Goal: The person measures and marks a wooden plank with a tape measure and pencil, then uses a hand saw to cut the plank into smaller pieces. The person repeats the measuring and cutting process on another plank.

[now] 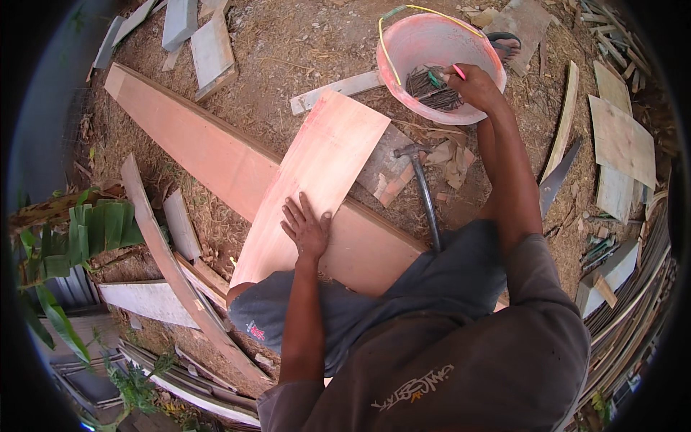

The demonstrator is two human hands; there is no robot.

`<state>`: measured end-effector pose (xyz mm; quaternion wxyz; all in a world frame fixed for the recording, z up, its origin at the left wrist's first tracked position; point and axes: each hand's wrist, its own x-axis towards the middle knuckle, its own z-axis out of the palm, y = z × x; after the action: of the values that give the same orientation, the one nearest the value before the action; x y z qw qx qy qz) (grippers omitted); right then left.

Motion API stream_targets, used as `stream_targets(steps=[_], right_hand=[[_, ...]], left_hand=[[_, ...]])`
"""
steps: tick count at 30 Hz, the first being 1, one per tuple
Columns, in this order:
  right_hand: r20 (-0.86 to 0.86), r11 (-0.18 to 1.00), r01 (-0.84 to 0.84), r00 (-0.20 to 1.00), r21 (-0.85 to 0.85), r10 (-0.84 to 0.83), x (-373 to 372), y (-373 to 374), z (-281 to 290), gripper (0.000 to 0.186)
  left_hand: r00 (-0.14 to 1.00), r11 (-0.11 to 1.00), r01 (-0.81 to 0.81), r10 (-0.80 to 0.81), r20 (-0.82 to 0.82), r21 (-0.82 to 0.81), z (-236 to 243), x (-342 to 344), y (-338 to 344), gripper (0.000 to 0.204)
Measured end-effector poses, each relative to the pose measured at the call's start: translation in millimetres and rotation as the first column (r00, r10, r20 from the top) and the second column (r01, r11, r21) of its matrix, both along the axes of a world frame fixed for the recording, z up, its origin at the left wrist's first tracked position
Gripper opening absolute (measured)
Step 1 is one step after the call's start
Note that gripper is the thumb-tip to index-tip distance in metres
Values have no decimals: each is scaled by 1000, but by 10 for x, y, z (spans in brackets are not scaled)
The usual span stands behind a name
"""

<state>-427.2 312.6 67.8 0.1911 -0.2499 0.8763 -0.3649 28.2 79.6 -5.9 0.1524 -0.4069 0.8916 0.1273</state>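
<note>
Nearest, the person's dark shorts (338,313) sit by the near end of a pale board (327,155), which lies slantwise across a longer, thicker plank (209,162) running from far left toward the near right. The left hand (308,229) lies on the pale board's near half, palm down, fingers apart, its grip closed on nothing. To the left, a long curved wooden strip (162,237) rests on the straw-strewn ground (266,65). Right of the boards is a hammer (426,191), handle toward the shorts, head farther off; well right lies a saw blade (558,180). Farther on, the right hand (473,86) is over the inside of a pinkish bucket (417,39), its grip together on a slim pink-ended thing (458,70). Thin dark nails (443,101) lie inside, just beside that hand.
</note>
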Motion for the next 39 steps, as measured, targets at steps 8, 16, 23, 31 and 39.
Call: stream_targets(steps=[8, 16, 23, 31, 39], right_hand=[[132, 956, -134, 976, -259, 173, 897, -60, 293, 27], [618, 914, -399, 739, 80, 268, 1577, 215, -491, 32], [490, 989, -147, 862, -12, 134, 1297, 185, -577, 33], [562, 962, -271, 801, 38, 203, 1603, 40, -541, 34], [600, 944, -297, 785, 146, 154, 1746, 215, -599, 35]], left_hand=[[999, 983, -48, 44, 26, 177, 173, -33, -49, 90], [724, 814, 257, 195, -661, 521, 1977, 378, -149, 81], [265, 682, -466, 715, -647, 563, 1833, 3130, 174, 79], [475, 474, -880, 877, 70, 31, -127, 4183, 1581, 100], [545, 545, -839, 839, -14, -12, -146, 4494, 1644, 25]])
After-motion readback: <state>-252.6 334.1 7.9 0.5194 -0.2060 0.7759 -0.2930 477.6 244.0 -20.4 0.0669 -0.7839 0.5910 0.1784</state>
